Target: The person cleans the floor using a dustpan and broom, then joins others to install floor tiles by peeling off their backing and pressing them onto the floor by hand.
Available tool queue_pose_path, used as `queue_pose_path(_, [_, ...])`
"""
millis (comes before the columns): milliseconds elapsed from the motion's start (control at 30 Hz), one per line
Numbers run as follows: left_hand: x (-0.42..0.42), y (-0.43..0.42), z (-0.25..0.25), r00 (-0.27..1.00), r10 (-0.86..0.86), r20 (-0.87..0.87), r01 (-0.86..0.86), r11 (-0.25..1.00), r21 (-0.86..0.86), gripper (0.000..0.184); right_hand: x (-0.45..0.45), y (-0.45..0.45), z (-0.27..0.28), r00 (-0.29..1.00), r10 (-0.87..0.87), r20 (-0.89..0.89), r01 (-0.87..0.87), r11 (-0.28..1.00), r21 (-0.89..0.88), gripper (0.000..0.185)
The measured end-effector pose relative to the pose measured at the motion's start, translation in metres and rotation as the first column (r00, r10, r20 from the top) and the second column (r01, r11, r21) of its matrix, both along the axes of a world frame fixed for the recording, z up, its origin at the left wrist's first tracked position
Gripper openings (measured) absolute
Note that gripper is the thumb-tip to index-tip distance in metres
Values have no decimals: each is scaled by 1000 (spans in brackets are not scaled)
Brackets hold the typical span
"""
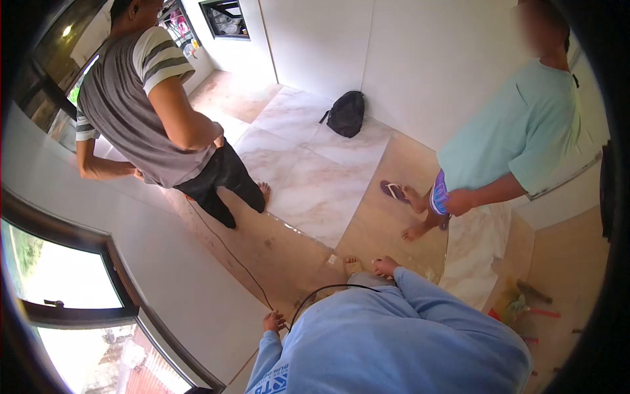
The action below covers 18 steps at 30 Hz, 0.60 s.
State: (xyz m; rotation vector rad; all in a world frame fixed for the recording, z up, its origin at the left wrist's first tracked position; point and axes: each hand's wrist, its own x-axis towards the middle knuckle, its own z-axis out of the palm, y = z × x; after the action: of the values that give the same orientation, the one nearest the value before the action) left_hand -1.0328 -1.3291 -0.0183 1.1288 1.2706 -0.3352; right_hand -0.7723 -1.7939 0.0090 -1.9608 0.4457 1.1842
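Note:
My left hand [274, 321] hangs low beside my body, its fingers loosely apart. A thin dark cord [230, 253] runs along the floor and meets the fingertips in view; I cannot tell whether they touch it. Close to that hand, a thicker black cable [321, 287] arches across the front of my blue shirt [387, 341]. My right hand [385, 266] is at my lap, above my bare foot [353, 265], with its fingers curled in. Whatever those fingers may hold is hidden.
A person in a grey shirt [141, 111] stands at left by the windows [62, 262]. At right, another person in a light green shirt [505, 131] stands near a flip-flop [394, 191]. Marble-look tiles [308, 190] carry a black backpack [346, 114]. Tools [535, 292] lie at lower right.

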Motion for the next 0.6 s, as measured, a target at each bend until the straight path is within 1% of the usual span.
queue_pose_path(67, [-2, -3, 1, 999, 17, 33, -17, 1000, -5, 34, 1, -3, -1, 1000, 25, 15, -25, 1000, 2, 31])
queue_pose_path(100, [-1, -4, 4, 998, 26, 49, -26, 1000, -8, 34, 1, -6, -15, 999, 43, 27, -43, 999, 12, 31])
queue_pose_path(167, [1, -6, 6, 1000, 6, 20, -6, 1000, 6, 32, 0, -11, -30, 998, 55, 43, -56, 998, 24, 31])
queue_pose_path(200, [3, -6, 9, 1000, -4, 7, 4, 1000, 13, 31, 0, -10, -29, 998, 50, 47, -51, 998, 27, 31])
queue_pose_path(267, [7, -9, 15, 999, 32, 9, -32, 999, -3, 30, 4, -10, -26, 998, 44, 50, -45, 999, 17, 31])
queue_pose_path(400, [11, -6, 20, 997, 70, 18, -69, 997, -46, 28, 6, -3, 3, 997, 59, 40, -59, 998, -15, 33])
queue_pose_path(500, [14, -4, 25, 999, 29, 17, -29, 1000, -9, 27, 9, 1, -1, 998, 62, 32, -62, 998, -14, 33])
queue_pose_path(600, [10, 5, 21, 998, 46, 31, -46, 999, -7, 27, 5, 3, -7, 996, 71, 46, -70, 997, -17, 34])
